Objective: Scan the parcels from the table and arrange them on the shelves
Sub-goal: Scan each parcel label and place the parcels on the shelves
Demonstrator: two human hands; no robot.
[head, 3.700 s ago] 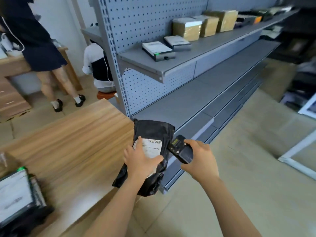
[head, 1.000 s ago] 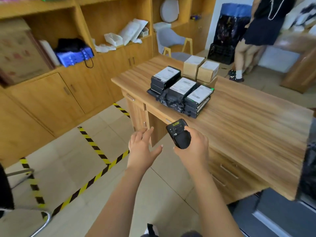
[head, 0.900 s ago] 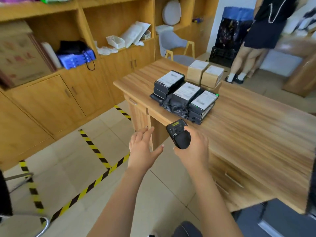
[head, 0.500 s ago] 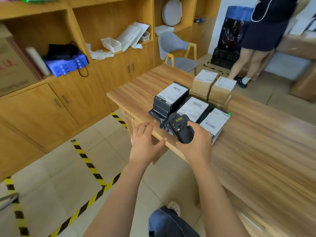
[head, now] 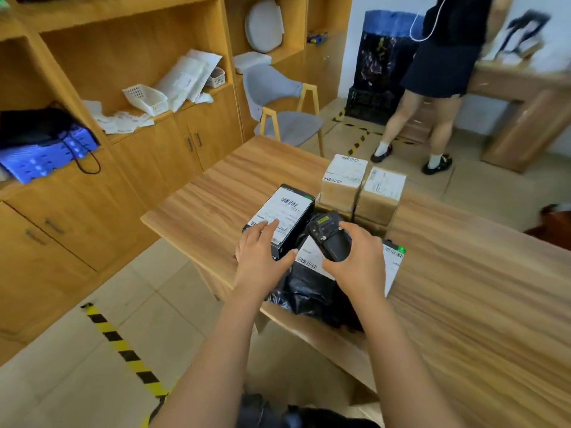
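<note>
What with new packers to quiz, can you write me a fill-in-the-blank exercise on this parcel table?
1. The scanner is gripped by the ____ hand.
2. The box that the left hand touches is ____ with a white label.
3. The table under it is made of ____.
Missing words: right; black; wood.

No text is legible. White barcode labels (head: 281,210) stand on the black box (head: 293,237) left of the scanner (head: 332,242), on the brown boxes (head: 343,193) behind it and on the bag (head: 309,293) beneath it. Their print is blurred.
</note>
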